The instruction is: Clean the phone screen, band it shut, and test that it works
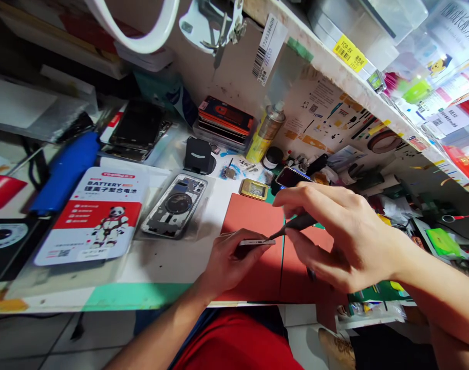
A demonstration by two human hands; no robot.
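Pinching a thin silver-edged phone (pixel 253 242) in the left hand (pixel 231 255), above the red rectangular mat (pixel 257 272). Now meeting the phone's edge, apparently, with a dark tapered tool (pixel 301 222), clasped between right hand (pixel 336 234) digits. Seemingly mid-job, remainder impossible to tell. Left of the mat, a clear-bagged grey phone frame (pixel 191 186); beyond, a yellow spray can (pixel 265 132). Masked by the right hand: part of the mat.

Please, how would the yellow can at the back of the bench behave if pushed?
The yellow can looks tall and narrow, so a high push might tip it. Its round body would probably roll once down. Its shiny metallic upper end suggests a stiff shell; its fill cannot be seen.
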